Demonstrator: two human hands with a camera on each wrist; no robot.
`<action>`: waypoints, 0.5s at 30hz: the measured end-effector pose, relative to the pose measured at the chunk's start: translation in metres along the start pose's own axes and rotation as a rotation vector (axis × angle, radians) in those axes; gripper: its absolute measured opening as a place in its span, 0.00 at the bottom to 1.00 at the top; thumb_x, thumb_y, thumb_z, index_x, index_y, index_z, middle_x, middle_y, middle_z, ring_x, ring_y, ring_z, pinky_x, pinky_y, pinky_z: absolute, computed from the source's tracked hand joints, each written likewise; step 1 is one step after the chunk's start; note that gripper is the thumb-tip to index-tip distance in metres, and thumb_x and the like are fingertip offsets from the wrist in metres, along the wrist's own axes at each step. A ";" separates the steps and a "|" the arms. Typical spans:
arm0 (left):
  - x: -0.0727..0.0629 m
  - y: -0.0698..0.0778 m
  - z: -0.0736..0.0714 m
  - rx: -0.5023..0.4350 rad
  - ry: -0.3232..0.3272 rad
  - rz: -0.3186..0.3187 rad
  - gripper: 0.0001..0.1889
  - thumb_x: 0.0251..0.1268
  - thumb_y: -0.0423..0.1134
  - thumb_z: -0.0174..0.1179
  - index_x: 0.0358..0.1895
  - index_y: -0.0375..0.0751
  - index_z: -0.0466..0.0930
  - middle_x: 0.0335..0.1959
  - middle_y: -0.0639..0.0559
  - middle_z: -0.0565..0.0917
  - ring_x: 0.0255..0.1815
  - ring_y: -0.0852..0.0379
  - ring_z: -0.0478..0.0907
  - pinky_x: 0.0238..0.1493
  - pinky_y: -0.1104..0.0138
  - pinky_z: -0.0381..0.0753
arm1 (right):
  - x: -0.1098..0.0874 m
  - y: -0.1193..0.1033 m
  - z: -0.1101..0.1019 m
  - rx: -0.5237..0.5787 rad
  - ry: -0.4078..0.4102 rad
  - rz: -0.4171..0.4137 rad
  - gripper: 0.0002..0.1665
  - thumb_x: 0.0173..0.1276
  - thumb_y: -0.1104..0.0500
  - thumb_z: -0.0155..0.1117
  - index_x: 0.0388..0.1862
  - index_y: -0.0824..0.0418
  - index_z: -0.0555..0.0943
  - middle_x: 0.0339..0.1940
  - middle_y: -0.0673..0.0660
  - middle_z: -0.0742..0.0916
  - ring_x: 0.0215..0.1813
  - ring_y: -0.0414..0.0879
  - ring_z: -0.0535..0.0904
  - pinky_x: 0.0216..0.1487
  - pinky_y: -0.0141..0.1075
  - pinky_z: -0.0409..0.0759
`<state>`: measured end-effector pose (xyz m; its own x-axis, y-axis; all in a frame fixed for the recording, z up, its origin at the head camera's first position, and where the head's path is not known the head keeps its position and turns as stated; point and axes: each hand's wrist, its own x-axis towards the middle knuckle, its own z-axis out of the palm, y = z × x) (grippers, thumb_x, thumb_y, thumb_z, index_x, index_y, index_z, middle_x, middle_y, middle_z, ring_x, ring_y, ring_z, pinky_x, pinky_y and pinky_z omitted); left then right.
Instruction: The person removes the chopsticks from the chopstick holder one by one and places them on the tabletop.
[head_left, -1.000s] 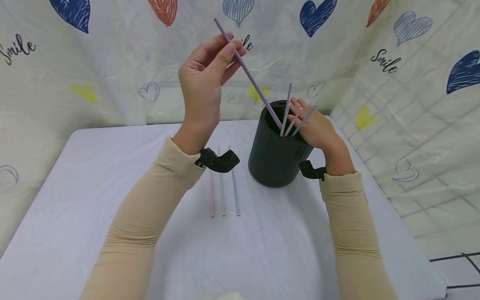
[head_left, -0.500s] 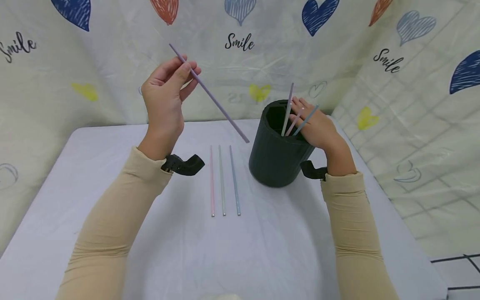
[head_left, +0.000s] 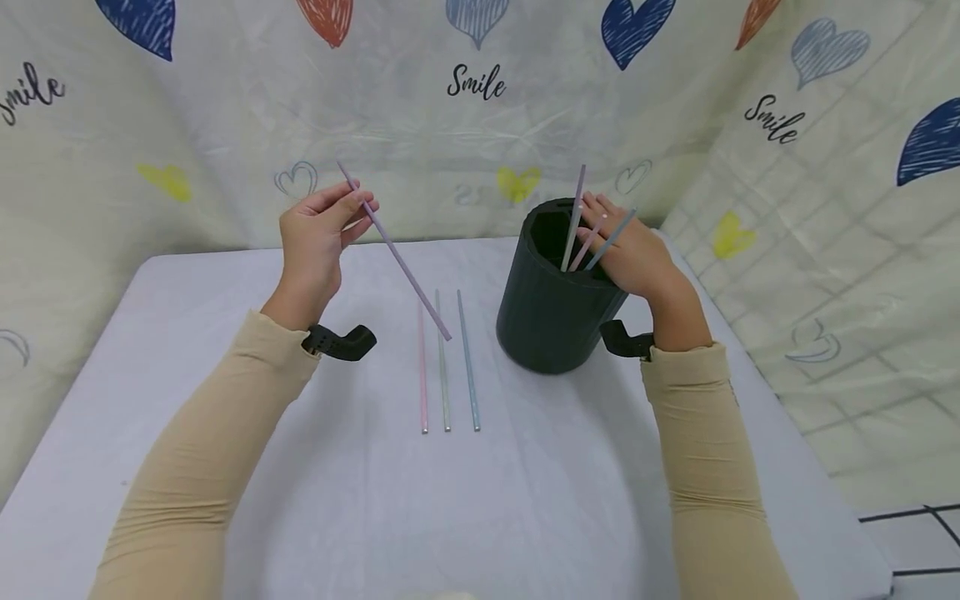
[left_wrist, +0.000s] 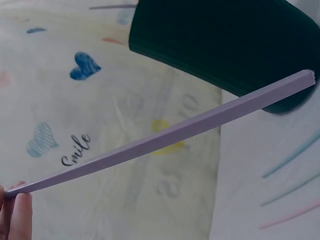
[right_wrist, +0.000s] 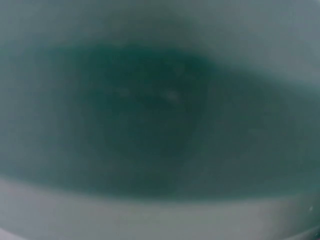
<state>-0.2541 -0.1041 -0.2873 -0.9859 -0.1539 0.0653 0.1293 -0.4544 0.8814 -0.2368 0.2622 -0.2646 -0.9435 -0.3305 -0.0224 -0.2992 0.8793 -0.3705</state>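
A creased, sheet-like backdrop (head_left: 405, 108) printed with hearts and "Smile" stands behind a table (head_left: 555, 492) under a smooth white covering. Your left hand (head_left: 317, 242) pinches a purple stick (head_left: 405, 267) near its upper end, thumb against fingers. The stick slants down over the table's row, left of the holder; contact between its lower tip and anything below cannot be confirmed. Your right hand (head_left: 637, 254) rests across the rim of the dark green cylindrical holder (head_left: 551, 321), fingers extended rather than curled.

The step in hand is judged to be one-handed placing of the stick while you steady the holder. The next move calls for lining it up parallel beside the pink (head_left: 423, 375), pale green (head_left: 446, 383) and blue (head_left: 468, 362) sticks, without knocking them.

Materials: the held stick is straight, slim and faceted, with a matte face and blunt end. The holder is smooth-walled and open-topped; four more sticks lean inside, the purple one (head_left: 580, 185) standing tallest.
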 end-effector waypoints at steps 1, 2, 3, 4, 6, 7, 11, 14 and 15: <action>0.001 -0.003 -0.004 0.015 0.001 -0.028 0.04 0.60 0.28 0.69 0.37 0.36 0.88 0.29 0.49 0.89 0.33 0.57 0.88 0.42 0.70 0.88 | 0.000 0.000 0.000 0.000 0.000 -0.001 0.34 0.84 0.50 0.36 0.81 0.62 0.47 0.83 0.61 0.49 0.84 0.59 0.38 0.83 0.58 0.40; 0.003 -0.006 -0.007 0.036 0.001 -0.056 0.03 0.60 0.28 0.68 0.37 0.37 0.88 0.29 0.50 0.89 0.32 0.58 0.88 0.41 0.70 0.88 | 0.001 -0.001 0.000 0.000 -0.001 -0.002 0.34 0.84 0.50 0.36 0.81 0.62 0.47 0.83 0.61 0.49 0.84 0.59 0.38 0.83 0.58 0.40; 0.004 -0.009 -0.010 0.062 -0.003 -0.084 0.03 0.61 0.28 0.68 0.36 0.39 0.88 0.28 0.51 0.89 0.32 0.59 0.88 0.41 0.71 0.88 | 0.001 -0.001 0.000 -0.003 -0.001 0.000 0.34 0.84 0.50 0.37 0.81 0.62 0.47 0.83 0.61 0.49 0.84 0.59 0.38 0.83 0.58 0.40; 0.005 -0.012 -0.013 0.093 -0.008 -0.109 0.03 0.62 0.29 0.67 0.35 0.40 0.88 0.28 0.52 0.89 0.32 0.59 0.88 0.40 0.71 0.88 | 0.001 -0.001 0.000 -0.004 -0.001 0.002 0.34 0.84 0.50 0.37 0.81 0.62 0.47 0.83 0.61 0.49 0.84 0.59 0.38 0.83 0.58 0.40; 0.006 -0.017 -0.017 0.138 -0.021 -0.154 0.04 0.63 0.29 0.66 0.34 0.42 0.88 0.28 0.53 0.89 0.31 0.60 0.88 0.40 0.72 0.88 | 0.001 -0.001 0.000 -0.008 -0.001 0.004 0.34 0.84 0.51 0.37 0.81 0.62 0.47 0.83 0.61 0.49 0.84 0.59 0.38 0.83 0.58 0.40; 0.007 -0.019 -0.019 0.160 -0.026 -0.174 0.04 0.63 0.29 0.66 0.33 0.42 0.87 0.27 0.54 0.89 0.31 0.61 0.88 0.40 0.72 0.88 | 0.001 0.000 0.000 -0.010 -0.001 0.005 0.34 0.84 0.51 0.37 0.81 0.62 0.47 0.83 0.61 0.49 0.84 0.59 0.38 0.83 0.58 0.40; 0.008 -0.028 -0.024 0.278 -0.054 -0.247 0.03 0.65 0.32 0.65 0.37 0.43 0.87 0.28 0.56 0.89 0.32 0.62 0.87 0.41 0.72 0.88 | 0.002 0.000 0.001 -0.020 0.000 0.001 0.33 0.84 0.51 0.37 0.81 0.62 0.47 0.83 0.61 0.49 0.84 0.59 0.38 0.83 0.58 0.40; 0.010 -0.034 -0.027 0.350 -0.078 -0.306 0.04 0.65 0.34 0.66 0.40 0.41 0.87 0.29 0.57 0.89 0.33 0.62 0.87 0.43 0.72 0.88 | 0.001 0.000 0.001 -0.026 0.001 0.000 0.33 0.84 0.52 0.37 0.81 0.62 0.47 0.83 0.61 0.49 0.84 0.59 0.38 0.83 0.58 0.40; 0.010 -0.035 -0.028 0.363 -0.086 -0.323 0.04 0.65 0.34 0.66 0.40 0.41 0.87 0.29 0.56 0.89 0.33 0.62 0.87 0.43 0.72 0.88 | 0.001 0.000 0.000 -0.028 0.001 0.000 0.33 0.84 0.52 0.37 0.81 0.62 0.47 0.83 0.61 0.49 0.84 0.59 0.38 0.83 0.58 0.40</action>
<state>-0.2656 -0.1143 -0.3311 -0.9767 0.0249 -0.2132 -0.2147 -0.1297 0.9680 -0.2378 0.2612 -0.2650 -0.9438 -0.3300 -0.0212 -0.3030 0.8887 -0.3442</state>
